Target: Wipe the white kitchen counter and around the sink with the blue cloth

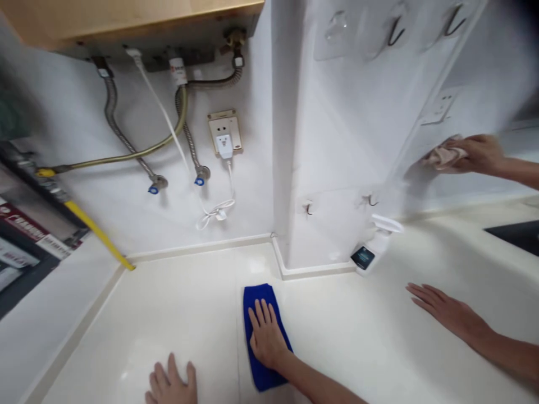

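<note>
A blue cloth (257,300) lies on the cream countertop (177,314), near the foot of a white wall column. My right hand (265,335) rests flat on the cloth with its fingers stretched out and pointing at the wall. At the bottom edge my left hand (170,384) lies flat and open on the bare counter, left of the cloth. A white spray bottle (381,238) with a dark label stands against the column's right side.
At the right, another person's hand (442,308) lies flat on the counter, and their other hand (478,152) presses a beige rag (442,157) to the wall. Metal hoses (115,129), a socket (225,133) and a yellow pipe (99,233) are on the back wall. A dark hob (516,235) sits at far right.
</note>
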The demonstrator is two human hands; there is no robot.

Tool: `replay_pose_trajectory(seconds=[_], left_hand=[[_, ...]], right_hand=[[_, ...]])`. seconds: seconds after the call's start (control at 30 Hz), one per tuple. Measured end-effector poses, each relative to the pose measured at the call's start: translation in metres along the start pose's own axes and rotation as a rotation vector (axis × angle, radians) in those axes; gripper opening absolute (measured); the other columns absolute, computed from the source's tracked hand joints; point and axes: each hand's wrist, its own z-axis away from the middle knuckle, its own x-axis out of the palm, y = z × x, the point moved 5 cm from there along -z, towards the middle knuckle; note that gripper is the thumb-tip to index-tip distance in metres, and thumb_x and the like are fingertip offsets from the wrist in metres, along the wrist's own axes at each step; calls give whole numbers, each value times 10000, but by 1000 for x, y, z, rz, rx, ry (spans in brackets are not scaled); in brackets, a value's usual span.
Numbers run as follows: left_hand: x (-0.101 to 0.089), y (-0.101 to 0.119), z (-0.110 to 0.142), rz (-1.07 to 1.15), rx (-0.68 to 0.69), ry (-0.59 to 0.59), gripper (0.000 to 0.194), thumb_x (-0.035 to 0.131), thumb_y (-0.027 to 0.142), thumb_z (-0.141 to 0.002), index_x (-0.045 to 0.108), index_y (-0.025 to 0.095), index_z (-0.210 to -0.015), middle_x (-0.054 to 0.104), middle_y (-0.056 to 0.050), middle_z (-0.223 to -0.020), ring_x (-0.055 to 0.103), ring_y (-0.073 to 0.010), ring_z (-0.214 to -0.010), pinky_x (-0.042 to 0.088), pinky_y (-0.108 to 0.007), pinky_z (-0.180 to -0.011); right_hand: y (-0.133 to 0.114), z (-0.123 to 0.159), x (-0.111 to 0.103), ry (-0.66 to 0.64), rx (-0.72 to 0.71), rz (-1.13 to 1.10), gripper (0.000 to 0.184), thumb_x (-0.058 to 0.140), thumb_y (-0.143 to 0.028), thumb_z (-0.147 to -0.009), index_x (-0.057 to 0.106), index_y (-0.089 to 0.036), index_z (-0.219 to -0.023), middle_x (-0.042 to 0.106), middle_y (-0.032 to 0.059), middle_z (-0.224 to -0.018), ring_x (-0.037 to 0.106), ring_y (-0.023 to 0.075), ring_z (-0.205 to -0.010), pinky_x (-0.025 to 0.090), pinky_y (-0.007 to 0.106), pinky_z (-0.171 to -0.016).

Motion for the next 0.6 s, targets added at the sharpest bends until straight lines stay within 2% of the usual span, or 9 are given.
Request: replay_pose_trajectory(seconds=[0.07,0.13,0.2,0.27,0.33,0.43,0.5,0.6], left_hand=[[-1,0,3,-23,1,19,758,186,560,-909,443,129,-1477,314,-222,-1599,239,-377,-1504,215,-593,-1196],[-1,-1,5,-51,10,44,735,197,535,-918,445,125,-1475,317,-220,-1598,229,-368,-1509,211,-576,-1202],[0,-2,7,-73,22,56,711,210,514,-930,448,121,-1473,330,-225,-1591,227,-364,-1511,209,-566,-1206],[0,-3,8,-86,35,65,688,222,498,-944,449,121,-1473,336,-229,-1588,223,-365,-1513,204,-559,-1209],[0,-4,9,-92,37,68,665,247,486,-954,444,124,-1477,333,-229,-1592,221,-365,-1515,201,-554,-1212],[1,-4,9,-89,33,48,645,283,471,-961,431,127,-1486,321,-230,-1600,217,-366,-1516,196,-550,-1215],[2,-4,10,-79,30,33,647,290,470,-963,424,122,-1491,313,-233,-1603,212,-370,-1517,186,-550,-1220],[4,-3,12,-72,23,28,647,308,465,-964,410,118,-1499,297,-234,-1610,191,-371,-1523,159,-552,-1228]], right_hand=[[-30,9,1,-61,-156,-27,748,426,-435,-928,179,-151,-1574,-21,136,-1649,19,380,-1530,104,593,-1262],[-49,23,-2,-110,-290,-63,737,418,-434,-939,162,-175,-1579,-53,118,-1645,12,365,-1531,112,580,-1266],[-54,39,-9,-161,-411,-121,716,410,-400,-942,159,-196,-1581,-57,101,-1645,-8,343,-1535,106,569,-1270],[-47,56,-19,-233,-536,-187,713,419,-345,-922,168,-227,-1580,-41,75,-1652,-22,316,-1538,93,562,-1274],[-28,73,-30,-326,-657,-239,740,425,-292,-884,170,-257,-1578,-13,49,-1661,-7,289,-1543,96,567,-1271],[17,104,-48,-405,-766,-247,796,408,-241,-813,174,-323,-1569,73,-10,-1668,58,235,-1545,160,571,-1258],[53,127,-59,-344,-743,-201,821,412,-254,-767,196,-410,-1544,161,-69,-1655,134,195,-1533,223,544,-1242],[96,163,-64,-318,-690,-167,864,454,-288,-711,190,-511,-1502,204,-122,-1641,160,159,-1512,276,485,-1201]])
